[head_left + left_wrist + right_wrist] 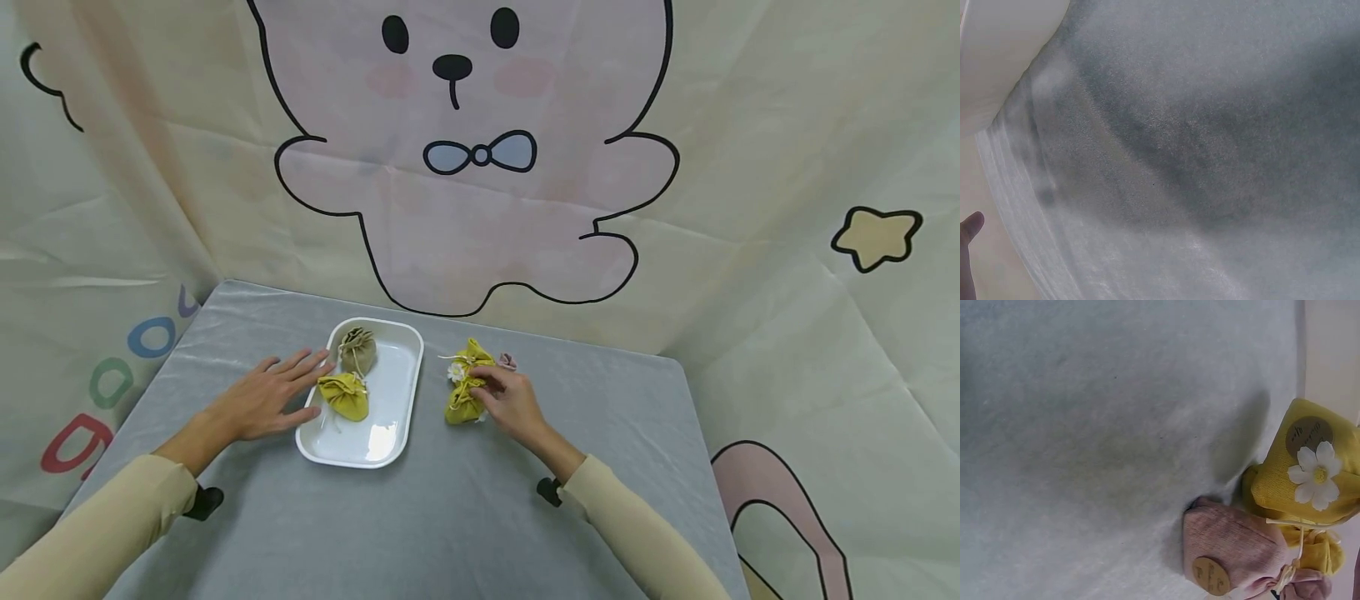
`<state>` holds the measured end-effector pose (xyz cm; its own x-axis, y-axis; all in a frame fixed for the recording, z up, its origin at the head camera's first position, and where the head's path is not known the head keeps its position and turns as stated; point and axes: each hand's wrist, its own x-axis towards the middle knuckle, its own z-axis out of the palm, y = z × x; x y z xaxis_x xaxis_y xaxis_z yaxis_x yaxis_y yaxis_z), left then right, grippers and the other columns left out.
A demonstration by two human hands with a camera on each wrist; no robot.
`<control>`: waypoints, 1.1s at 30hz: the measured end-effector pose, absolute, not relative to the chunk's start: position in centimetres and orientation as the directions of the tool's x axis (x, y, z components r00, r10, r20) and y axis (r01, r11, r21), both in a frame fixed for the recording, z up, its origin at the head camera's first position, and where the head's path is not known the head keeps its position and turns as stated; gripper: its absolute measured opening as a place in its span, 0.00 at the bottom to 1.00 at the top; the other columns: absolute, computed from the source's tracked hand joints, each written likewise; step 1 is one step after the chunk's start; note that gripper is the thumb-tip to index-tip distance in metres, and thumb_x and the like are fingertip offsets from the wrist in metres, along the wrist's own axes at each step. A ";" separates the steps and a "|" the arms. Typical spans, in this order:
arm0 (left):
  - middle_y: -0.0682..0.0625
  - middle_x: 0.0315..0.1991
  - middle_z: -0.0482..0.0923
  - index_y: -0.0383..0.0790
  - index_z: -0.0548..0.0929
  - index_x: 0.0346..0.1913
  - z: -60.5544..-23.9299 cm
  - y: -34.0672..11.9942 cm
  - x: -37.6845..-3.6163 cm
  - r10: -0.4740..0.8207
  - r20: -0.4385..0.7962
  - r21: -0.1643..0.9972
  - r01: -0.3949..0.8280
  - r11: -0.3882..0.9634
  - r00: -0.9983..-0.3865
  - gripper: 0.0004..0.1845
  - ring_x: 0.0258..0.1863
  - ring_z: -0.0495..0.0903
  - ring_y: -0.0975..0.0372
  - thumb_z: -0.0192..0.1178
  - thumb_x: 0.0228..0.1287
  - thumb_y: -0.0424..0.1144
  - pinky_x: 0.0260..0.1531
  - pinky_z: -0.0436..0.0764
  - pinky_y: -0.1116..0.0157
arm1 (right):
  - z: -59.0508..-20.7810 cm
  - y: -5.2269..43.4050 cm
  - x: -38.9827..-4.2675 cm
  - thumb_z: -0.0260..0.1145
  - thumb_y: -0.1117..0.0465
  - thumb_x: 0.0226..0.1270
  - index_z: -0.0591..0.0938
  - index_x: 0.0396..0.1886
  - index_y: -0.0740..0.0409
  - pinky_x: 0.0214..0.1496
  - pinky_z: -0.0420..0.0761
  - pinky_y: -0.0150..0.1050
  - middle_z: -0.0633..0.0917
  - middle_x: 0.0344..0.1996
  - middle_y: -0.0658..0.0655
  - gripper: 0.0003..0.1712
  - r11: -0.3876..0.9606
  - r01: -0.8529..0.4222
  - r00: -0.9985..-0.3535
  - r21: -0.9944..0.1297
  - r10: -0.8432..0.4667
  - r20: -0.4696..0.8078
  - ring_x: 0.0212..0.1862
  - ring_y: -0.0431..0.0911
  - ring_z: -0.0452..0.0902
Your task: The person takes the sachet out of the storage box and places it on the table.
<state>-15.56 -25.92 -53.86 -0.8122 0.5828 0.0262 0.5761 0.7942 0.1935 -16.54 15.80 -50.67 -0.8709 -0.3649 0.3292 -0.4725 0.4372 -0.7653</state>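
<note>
A white tray (392, 392) on the grey table holds a beige drawstring pouch (357, 348) and a yellow pouch (345, 397). My left hand (272, 400) lies flat beside the tray's left rim, fingers straight, their tips by the yellow pouch. To the right of the tray lie two more yellow pouches (462, 406), one with a white flower (1315, 472), and a pink pouch (507, 361) behind them. My right hand (504, 398) is curled over the nearer yellow pouch, fingertips pinching its gathered neck. The right wrist view shows the pink pouch (1229, 545) lying against the yellow ones.
Grey cloth covers the table (465, 517), with bare room in front of the tray and hands. A printed cartoon backdrop (480, 167) closes off the back and sides. The tray's rim (997, 56) fills the left wrist view's upper left corner.
</note>
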 end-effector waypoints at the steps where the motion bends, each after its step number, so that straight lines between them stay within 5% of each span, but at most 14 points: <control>1: 0.41 0.76 0.59 0.42 0.68 0.74 -53.9 -25.9 -15.6 0.582 0.024 0.193 0.575 0.795 -0.813 0.38 0.73 0.58 0.42 0.59 0.67 0.58 0.60 0.64 0.34 | -50.7 15.8 -16.6 0.73 0.72 0.59 0.86 0.45 0.65 0.39 0.84 0.34 0.88 0.41 0.58 0.13 0.438 -0.471 -0.872 -0.766 -0.366 0.326 0.40 0.46 0.86; 23: 0.42 0.77 0.57 0.43 0.67 0.75 -53.9 -25.9 -15.6 0.570 -0.004 0.196 0.558 0.806 -0.822 0.38 0.74 0.56 0.42 0.58 0.67 0.59 0.62 0.63 0.34 | -51.7 16.0 -16.8 0.72 0.73 0.60 0.85 0.46 0.65 0.41 0.84 0.35 0.87 0.42 0.58 0.14 0.493 -0.449 -0.879 -0.746 -0.392 0.270 0.42 0.46 0.85; 33: 0.42 0.76 0.58 0.42 0.68 0.74 -54.0 -25.9 -15.5 0.575 0.029 0.189 0.569 0.800 -0.818 0.38 0.73 0.58 0.42 0.59 0.67 0.58 0.61 0.64 0.35 | -51.4 16.1 -16.6 0.74 0.69 0.58 0.84 0.53 0.65 0.36 0.82 0.48 0.87 0.44 0.59 0.21 0.530 -0.482 -0.863 -0.698 -0.426 0.272 0.38 0.52 0.83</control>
<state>-15.49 -25.95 -54.01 -0.8177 0.5749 0.0289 0.5692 0.8002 0.1887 -16.65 16.10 -51.45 -0.8628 -0.4264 0.2718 -0.4817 0.5299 -0.6979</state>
